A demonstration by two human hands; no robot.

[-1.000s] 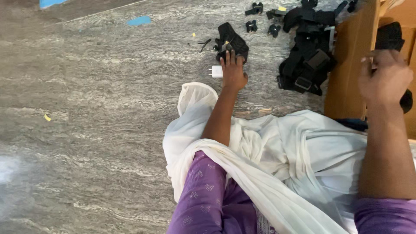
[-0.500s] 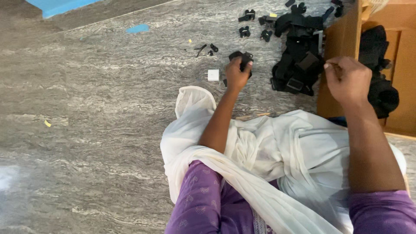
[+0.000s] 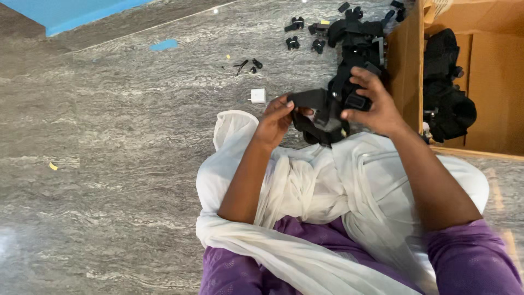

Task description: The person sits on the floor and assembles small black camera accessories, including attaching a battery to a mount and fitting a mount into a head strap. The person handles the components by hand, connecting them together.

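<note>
Head view of a seated person. Both hands hold a black strap harness (image 3: 326, 113) above the lap, its long axis running roughly left to right, with one flat webbing end pointing left. The left hand (image 3: 274, 121) pinches that left end between thumb and fingertips; the right hand (image 3: 369, 104) is closed over the buckled right part, fingers curled on top. The harness appears to be woven webbing with hard plastic buckles. White cloth (image 3: 327, 186) is draped over the lap in soft folds. On the grey veined stone floor (image 3: 109, 164), a small white charger block (image 3: 257, 96) lies just left of the hands; black clips (image 3: 295, 24) and a pile of black straps (image 3: 357, 38) lie farther away. An open cardboard box (image 3: 406, 60) stands at right, holding more black gear.
</note>
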